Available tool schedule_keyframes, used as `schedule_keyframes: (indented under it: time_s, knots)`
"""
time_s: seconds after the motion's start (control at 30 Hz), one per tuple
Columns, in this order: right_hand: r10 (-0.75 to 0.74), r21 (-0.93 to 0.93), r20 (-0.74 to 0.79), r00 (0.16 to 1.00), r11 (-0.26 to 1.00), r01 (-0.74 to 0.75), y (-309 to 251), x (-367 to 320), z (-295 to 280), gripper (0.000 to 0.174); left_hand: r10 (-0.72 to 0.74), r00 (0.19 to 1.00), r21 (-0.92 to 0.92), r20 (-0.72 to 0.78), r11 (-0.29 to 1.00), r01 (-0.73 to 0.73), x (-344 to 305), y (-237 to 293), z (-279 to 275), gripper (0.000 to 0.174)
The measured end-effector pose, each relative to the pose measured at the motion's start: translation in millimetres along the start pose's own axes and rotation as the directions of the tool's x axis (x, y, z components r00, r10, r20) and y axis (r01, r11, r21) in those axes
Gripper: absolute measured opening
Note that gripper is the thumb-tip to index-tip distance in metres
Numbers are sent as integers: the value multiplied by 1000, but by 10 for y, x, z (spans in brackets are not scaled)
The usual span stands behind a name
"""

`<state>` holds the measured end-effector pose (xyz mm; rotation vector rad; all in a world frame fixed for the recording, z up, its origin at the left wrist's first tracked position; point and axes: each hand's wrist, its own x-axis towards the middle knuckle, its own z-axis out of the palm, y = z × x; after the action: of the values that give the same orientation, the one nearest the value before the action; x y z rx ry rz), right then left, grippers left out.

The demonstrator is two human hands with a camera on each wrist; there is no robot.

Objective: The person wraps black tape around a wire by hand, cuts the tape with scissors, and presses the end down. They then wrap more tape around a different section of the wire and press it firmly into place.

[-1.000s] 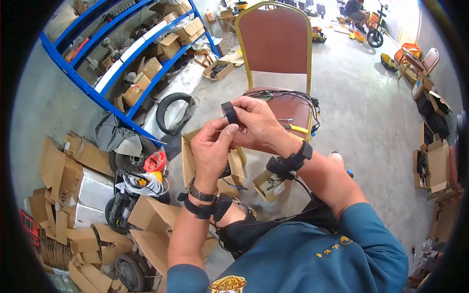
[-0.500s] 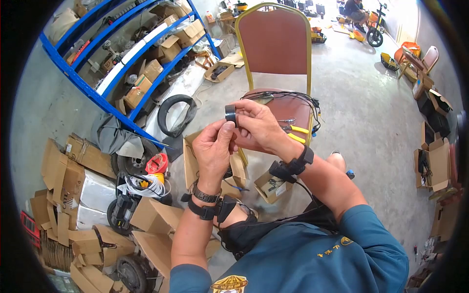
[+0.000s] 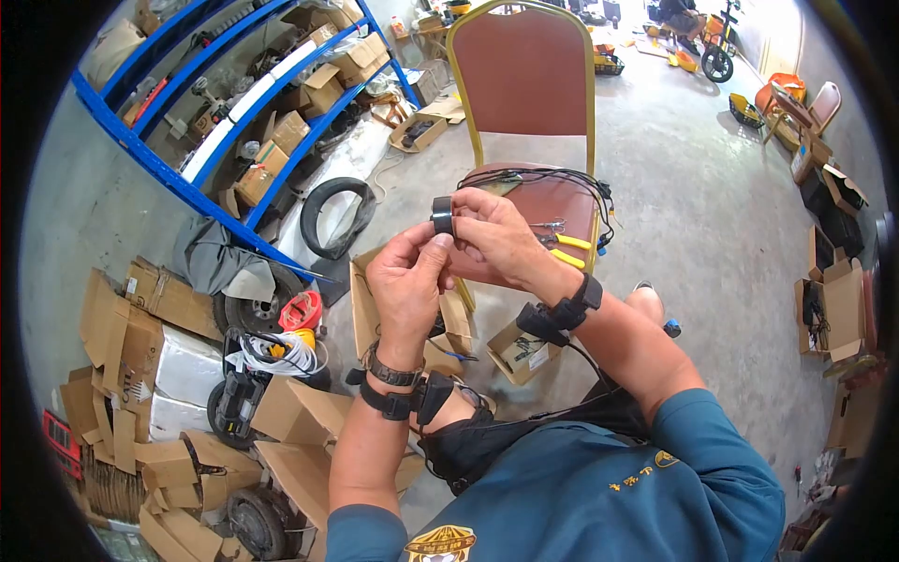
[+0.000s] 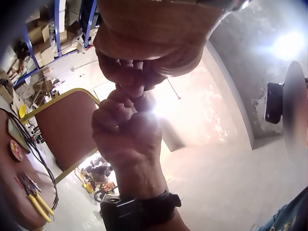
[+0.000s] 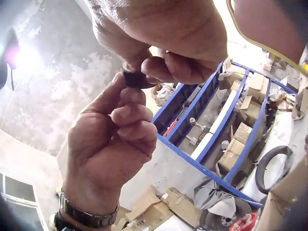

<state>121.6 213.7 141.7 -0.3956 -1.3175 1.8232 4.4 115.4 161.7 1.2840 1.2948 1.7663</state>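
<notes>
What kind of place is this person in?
Probably a workshop or storeroom: there's a blue storage rack holding cardboard boxes, a black tire near it, and yellow-handled pliers on a chair.

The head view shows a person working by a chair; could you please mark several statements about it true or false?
1. The right hand holds a black tape roll. True.
2. The left hand hangs idle. False: the left hand is raised to the black tape roll.
3. The yellow-handled pliers lie on the floor. False: the yellow-handled pliers lie on the chair seat.
4. A black tyre lies beside the blue shelving. True.
5. The backrest is blue. False: the backrest is reddish-brown.
</notes>
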Motion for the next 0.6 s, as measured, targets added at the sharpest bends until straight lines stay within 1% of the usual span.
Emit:
schedule_keyframes:
  time_s: [0.03, 0.13, 0.23, 0.53, 0.6]
  knots:
    - [-8, -10, 7, 1000, 1000, 8, 3, -12, -7, 24, 2, 1000, 0, -7, 1000, -2, 1, -9, -4, 21]
    - [-16, -49, 29, 999, 999, 17, 25, -26, -39, 27, 2, 1000, 8, -24, 1000, -2, 7, -13, -7, 22]
    - [16, -134, 12, 1000, 991, -14, -55, -59, -3, 29, -5, 999, 18, -34, 1000, 6, 8, 19, -2, 22]
    - [57, -82, 9, 998, 995, -56, -41, -62, 14, 23, 7, 999, -25, -37, 1000, -8, 0, -21, -7, 24]
    - [49, -20, 22, 999, 999, -49, -30, -60, 28, 21, 8, 1000, -29, -29, 1000, -8, -5, -15, -6, 23]
